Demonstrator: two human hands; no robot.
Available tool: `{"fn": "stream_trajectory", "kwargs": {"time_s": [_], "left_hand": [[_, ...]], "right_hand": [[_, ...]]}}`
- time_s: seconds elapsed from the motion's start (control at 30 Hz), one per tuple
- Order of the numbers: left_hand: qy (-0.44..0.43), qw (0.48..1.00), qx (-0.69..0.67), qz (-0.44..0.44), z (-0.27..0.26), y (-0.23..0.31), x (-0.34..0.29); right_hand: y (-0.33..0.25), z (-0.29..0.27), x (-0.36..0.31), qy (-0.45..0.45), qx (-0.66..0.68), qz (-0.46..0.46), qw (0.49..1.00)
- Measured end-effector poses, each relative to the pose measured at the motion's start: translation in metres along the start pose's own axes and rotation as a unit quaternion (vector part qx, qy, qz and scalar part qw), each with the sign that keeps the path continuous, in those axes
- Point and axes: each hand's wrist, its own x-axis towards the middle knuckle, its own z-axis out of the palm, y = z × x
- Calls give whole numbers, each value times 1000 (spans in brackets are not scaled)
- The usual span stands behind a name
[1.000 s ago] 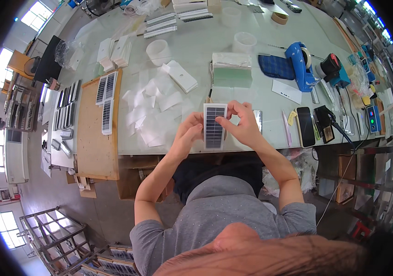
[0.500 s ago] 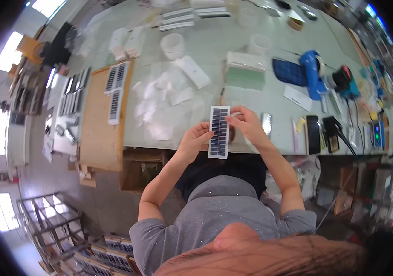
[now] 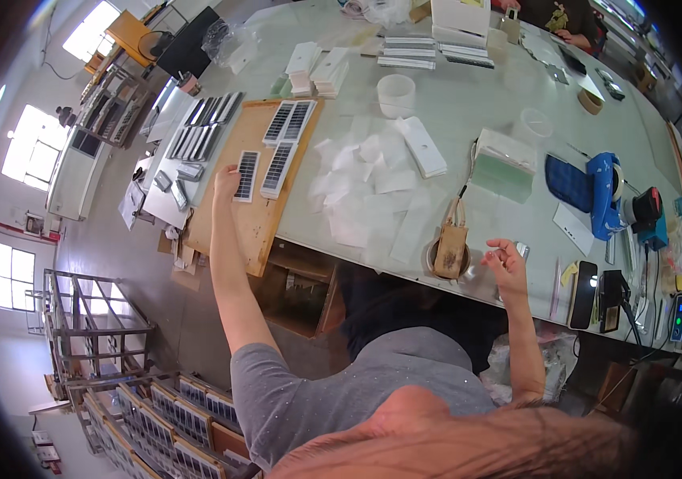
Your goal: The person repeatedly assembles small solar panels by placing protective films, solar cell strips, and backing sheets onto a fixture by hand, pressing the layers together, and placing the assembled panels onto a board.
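At the far left, my left hand (image 3: pixel 227 180) pinches the edge of a small solar panel (image 3: pixel 246 176), dark cells with a pale border. That panel is over a tan board (image 3: pixel 233 231), beside more small solar panels (image 3: pixel 279 166) grouped along the board's right side. My right hand (image 3: pixel 507 265) hovers by the table's front edge, fingers apart and loosely curled, holding nothing. Nearest to it is a worn tan block (image 3: pixel 450 249) with a loop and a cord, sitting in a round holder.
Loose translucent sheets (image 3: pixel 357 207) lie mid-table by a white stack (image 3: pixel 421 147). To the right are a blue tape dispenser (image 3: pixel 603 195) and a black phone (image 3: pixel 583 295). Racks with panels (image 3: pixel 173 423) stand low at left. A co-worker's hand (image 3: pixel 572 37) shows at the far edge.
My left hand has carried the solar panel from in front of me leftward to the board. My right hand has let go of it and stayed at the right. The view has shifted left.
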Motion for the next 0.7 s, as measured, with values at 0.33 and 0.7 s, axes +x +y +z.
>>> {"fn": "stream_trajectory", "kwargs": {"time_s": [0.33,0.7], "left_hand": [[28,958,264,105,46,-21,26],[215,813,-136,524,19,228,-176]], "right_hand": [[-10,-4,10,35,-77,-19,996],[8,-39,133,185,-536,-283,774]]}}
